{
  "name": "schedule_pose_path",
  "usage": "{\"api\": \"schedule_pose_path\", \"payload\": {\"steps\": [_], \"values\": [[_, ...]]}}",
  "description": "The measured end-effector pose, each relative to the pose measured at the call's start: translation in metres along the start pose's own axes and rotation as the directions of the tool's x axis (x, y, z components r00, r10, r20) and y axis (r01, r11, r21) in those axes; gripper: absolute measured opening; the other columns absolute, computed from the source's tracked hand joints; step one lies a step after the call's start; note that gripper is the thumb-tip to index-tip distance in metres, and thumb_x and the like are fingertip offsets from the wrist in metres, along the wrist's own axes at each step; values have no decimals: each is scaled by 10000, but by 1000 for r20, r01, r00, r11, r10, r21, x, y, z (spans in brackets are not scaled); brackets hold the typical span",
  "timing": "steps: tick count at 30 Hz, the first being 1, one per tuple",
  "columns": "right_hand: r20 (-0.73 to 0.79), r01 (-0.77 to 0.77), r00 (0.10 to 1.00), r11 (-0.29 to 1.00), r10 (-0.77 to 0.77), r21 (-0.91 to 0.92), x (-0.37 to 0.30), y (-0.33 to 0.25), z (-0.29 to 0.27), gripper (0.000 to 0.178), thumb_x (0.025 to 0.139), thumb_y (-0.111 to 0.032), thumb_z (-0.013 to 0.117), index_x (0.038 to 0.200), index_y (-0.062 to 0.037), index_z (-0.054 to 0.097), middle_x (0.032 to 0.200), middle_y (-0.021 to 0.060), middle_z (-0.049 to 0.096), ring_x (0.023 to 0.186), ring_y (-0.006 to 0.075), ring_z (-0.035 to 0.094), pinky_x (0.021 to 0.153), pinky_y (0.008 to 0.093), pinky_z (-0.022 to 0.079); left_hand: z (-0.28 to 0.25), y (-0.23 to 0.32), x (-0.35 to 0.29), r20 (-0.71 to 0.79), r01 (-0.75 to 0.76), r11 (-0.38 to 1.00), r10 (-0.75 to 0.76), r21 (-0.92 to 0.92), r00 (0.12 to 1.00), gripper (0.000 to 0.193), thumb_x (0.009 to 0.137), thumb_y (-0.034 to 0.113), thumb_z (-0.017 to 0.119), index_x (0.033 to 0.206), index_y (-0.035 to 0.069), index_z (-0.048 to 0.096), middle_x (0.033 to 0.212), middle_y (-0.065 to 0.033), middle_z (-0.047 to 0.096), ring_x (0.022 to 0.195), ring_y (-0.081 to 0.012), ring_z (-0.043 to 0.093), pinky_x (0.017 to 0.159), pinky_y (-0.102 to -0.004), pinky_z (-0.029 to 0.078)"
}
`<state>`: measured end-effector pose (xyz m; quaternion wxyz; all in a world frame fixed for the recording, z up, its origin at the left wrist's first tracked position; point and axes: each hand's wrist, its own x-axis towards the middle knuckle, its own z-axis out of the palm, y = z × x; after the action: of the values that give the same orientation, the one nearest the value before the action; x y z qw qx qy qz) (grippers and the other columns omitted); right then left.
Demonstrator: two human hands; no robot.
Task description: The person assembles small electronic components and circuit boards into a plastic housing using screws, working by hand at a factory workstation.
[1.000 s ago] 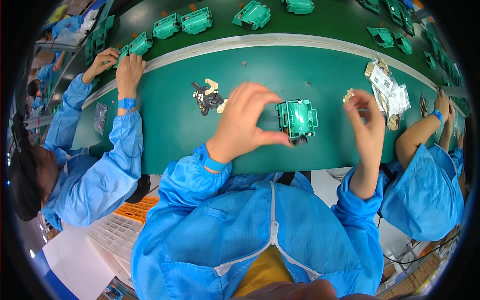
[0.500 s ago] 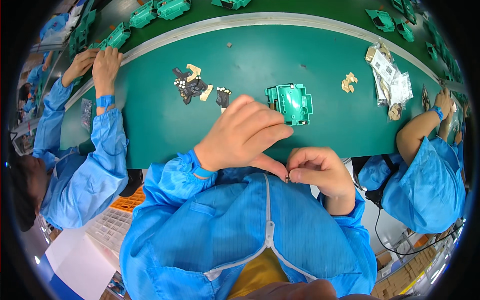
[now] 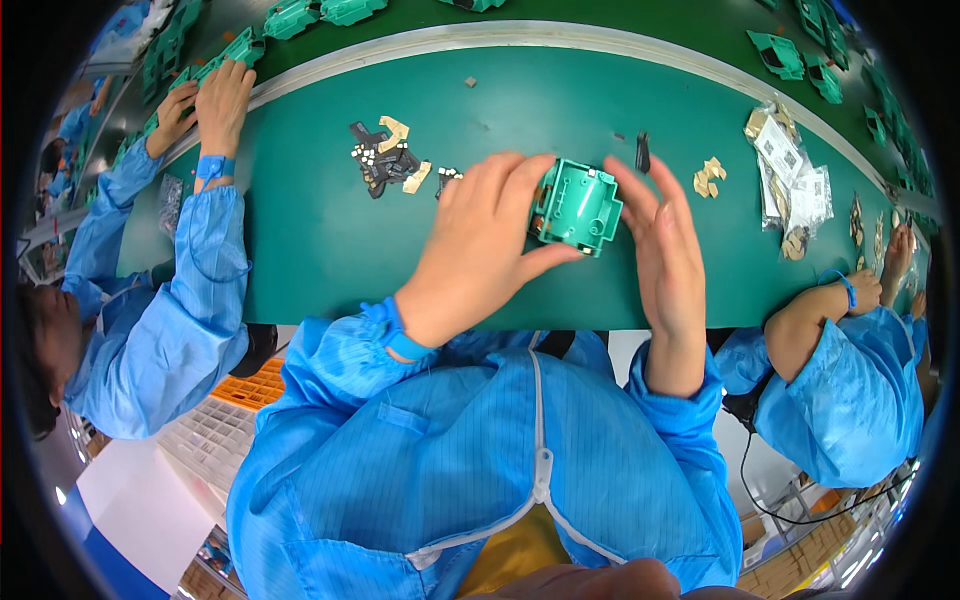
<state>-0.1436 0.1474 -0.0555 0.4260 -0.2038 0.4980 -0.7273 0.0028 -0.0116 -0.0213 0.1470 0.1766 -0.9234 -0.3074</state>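
Observation:
My left hand (image 3: pixel 480 240) is closed on a green plastic housing (image 3: pixel 580 207), gripping its left side with the thumb at its lower edge. The housing is held above the table with its hollow inner side facing up, and small metal contacts show at its rim. Along its right side, my right hand (image 3: pixel 662 235) is raised with fingers stretched upward. A thin black strip (image 3: pixel 642 152) sticks up between those fingers; how they pinch it is partly hidden. Left of my left hand lie a pile of black strips with pale ends (image 3: pixel 385 170) and a second group (image 3: pixel 447 180), partly covered by that hand.
Tan paper pieces (image 3: pixel 709 177) and clear bags of parts (image 3: pixel 787 165) lie on the right of the green table (image 3: pixel 310 250). Beyond a pale rail (image 3: pixel 500 36), more green housings (image 3: pixel 292 17) stand. Co-workers' hands (image 3: pixel 222 105) and arms (image 3: pixel 815 310) are at both sides.
My left hand has taken hold of the housing and lifted it. My right hand has moved up from near my chest to the housing's right side, fingers now extended. The view has shifted slightly.

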Motion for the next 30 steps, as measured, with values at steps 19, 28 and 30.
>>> {"api": "schedule_pose_path", "payload": {"steps": [19,28,30], "values": [[-209,-55,978,987,23,-150,-36,-10,30,50,939,-3,604,982,11,581,1136,97,617,974,118,567,883,270,458,-9,3,-13,-44,-159,959,153,-235,987,463,742,114,817,1169,77,643,1393,-146,527,1279,-379,474,1043,-462,407],[-100,93,975,772,-199,-629,-46,-12,43,149,864,26,675,979,1,583,1090,109,620,960,174,585,857,301,472,3,12,-15,-77,-149,928,131,-342,988,124,796,72,758,902,59,696,1265,-122,607,1200,-344,535,992,-447,424],[-126,69,972,758,-197,-648,-45,-12,46,197,854,18,696,1022,1,595,1083,92,622,964,176,585,850,306,472,3,12,-16,-83,-156,925,135,-347,987,97,803,62,747,882,56,691,1243,-116,616,1188,-341,543,989,-447,425]]}}
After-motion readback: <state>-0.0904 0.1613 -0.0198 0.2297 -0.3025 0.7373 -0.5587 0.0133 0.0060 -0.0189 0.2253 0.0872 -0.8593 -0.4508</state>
